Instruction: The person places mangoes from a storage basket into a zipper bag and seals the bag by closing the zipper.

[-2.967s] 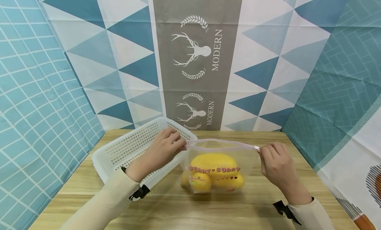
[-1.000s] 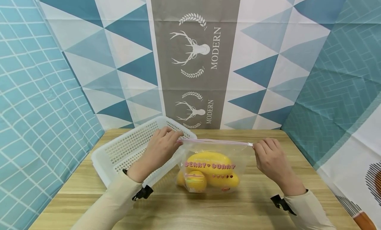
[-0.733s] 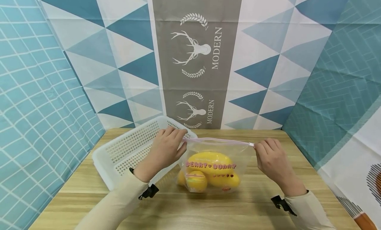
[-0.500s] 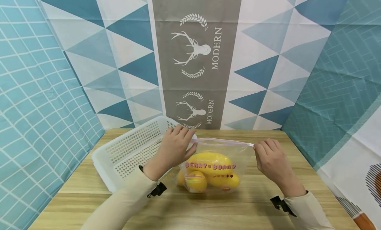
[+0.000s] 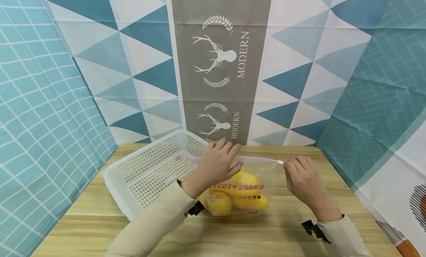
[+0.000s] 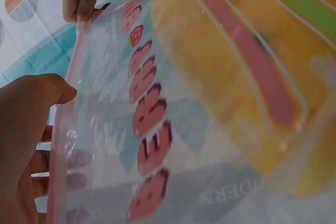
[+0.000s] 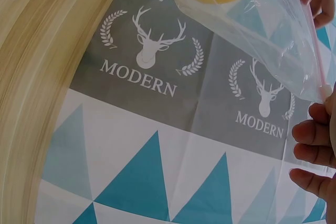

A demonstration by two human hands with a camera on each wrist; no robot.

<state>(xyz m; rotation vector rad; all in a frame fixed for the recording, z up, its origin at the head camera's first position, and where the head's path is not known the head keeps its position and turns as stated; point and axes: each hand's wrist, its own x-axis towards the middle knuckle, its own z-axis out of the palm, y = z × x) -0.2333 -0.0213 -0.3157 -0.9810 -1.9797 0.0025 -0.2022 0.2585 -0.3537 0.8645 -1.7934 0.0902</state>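
A clear zip bag (image 5: 274, 179) with pink lettering and a pink zip strip stands upright on the table. Inside it are a large yellow fruit (image 5: 247, 181) and a rounder orange-yellow fruit (image 5: 219, 204). My left hand (image 5: 216, 162) straddles the strip partway along, thumb on the near side and fingers behind, as the left wrist view shows at the thumb (image 6: 52, 87). The strip's left end sticks out past this hand. At the bag's top right corner my right hand (image 5: 303, 181) pinches the strip's end beside the white slider (image 5: 280, 162).
Behind and left of the bag, a white perforated plastic basket (image 5: 118, 190) sits on the wooden table (image 5: 246, 236). A patterned cloth (image 5: 219, 13) hangs as a backdrop behind the table, with tiled cloths at both sides.
My left hand has moved right along the zip strip from the bag's left corner, leaving the left end free. The strip's opening looks narrower than earlier. My right hand stays at the slider corner.
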